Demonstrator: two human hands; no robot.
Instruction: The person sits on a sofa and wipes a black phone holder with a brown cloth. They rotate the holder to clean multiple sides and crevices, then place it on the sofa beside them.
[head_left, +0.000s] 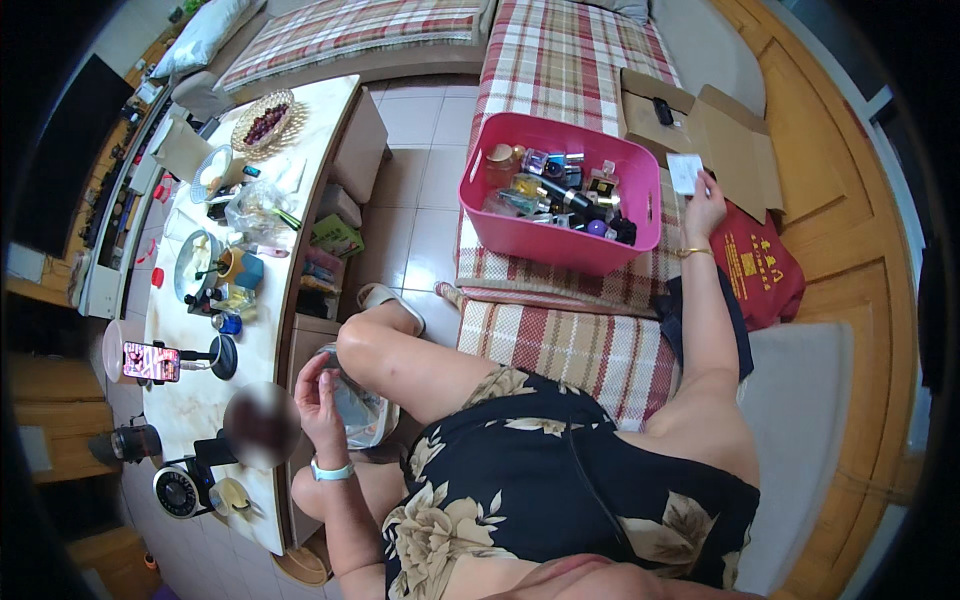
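My right hand (705, 206), with a gold bangle at the wrist, pinches a small white card (683, 173) that bears writing. It is just right of a pink plastic tub (547, 251) on the plaid-covered sofa. In the tub lie several perfume bottles (602, 182), a black cylindrical tube (574, 196) and a purple round-capped item (597, 227). My left hand (321, 401), with a pale blue watch on the wrist, is raised near the table's edge, fingers loosely curled and nothing visible in them. Beside it is a blurred round patch (261, 425).
An opened cardboard box (731, 135) and a red bag (761, 262) lie right of the tub. On the marble-topped table (259, 360) stand a phone on a stand (152, 361), a basket of grapes (266, 124), bowls (196, 259) and small bottles. A lined bin (367, 412) stands beneath my knee.
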